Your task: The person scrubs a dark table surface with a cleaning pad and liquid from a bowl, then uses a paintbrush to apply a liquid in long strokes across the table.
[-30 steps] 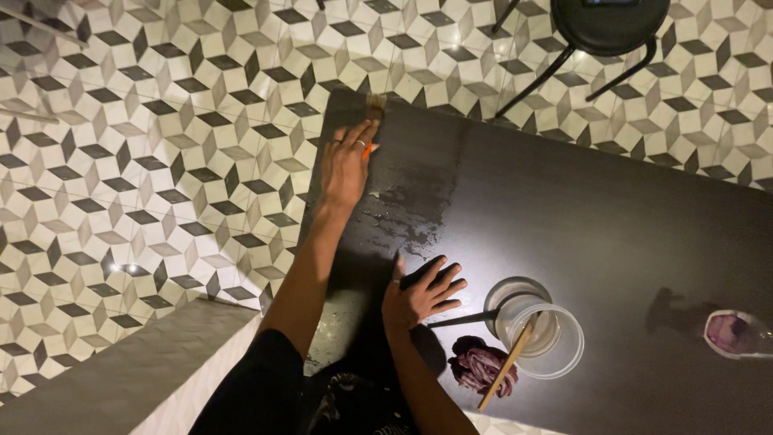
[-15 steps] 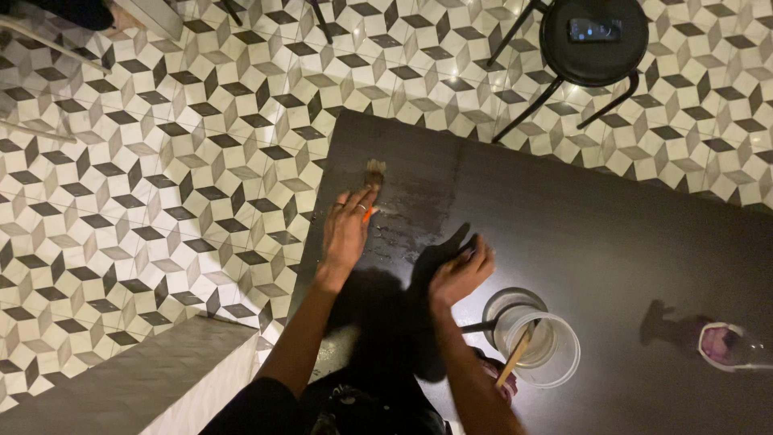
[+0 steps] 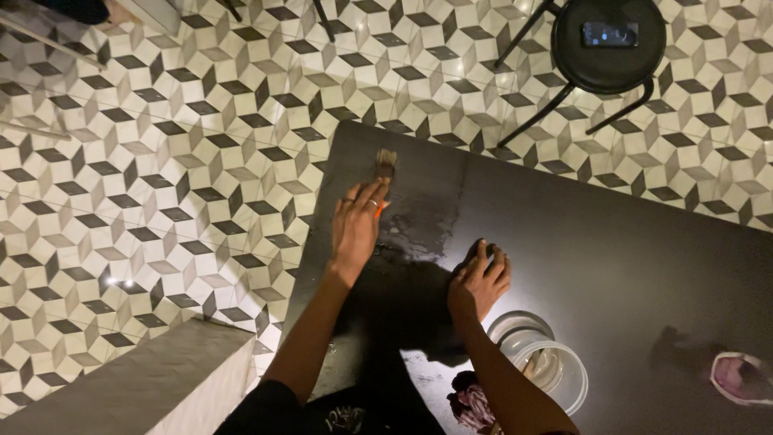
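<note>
One clear plastic tub [image 3: 555, 374] stands on the dark bench [image 3: 612, 258] by the right forearm, with a stick in it, its other contents too dim to tell. One small cup [image 3: 741, 377] with something purple inside sits at the right edge. One purple rag [image 3: 471, 401] lies beside the tub. The left hand [image 3: 356, 225] has its grip closed on one brush [image 3: 385, 169], bristles on the bench's far corner. The right hand [image 3: 479, 282] rests on the bench, fingers curled, holding nothing visible. One black stool [image 3: 604, 40] stands beyond.

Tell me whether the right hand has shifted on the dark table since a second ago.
Yes. The right hand has moved away from the person along the dark table: it was level with the clear plastic cup, and now lies beyond it, nearer the wet patch.
</note>
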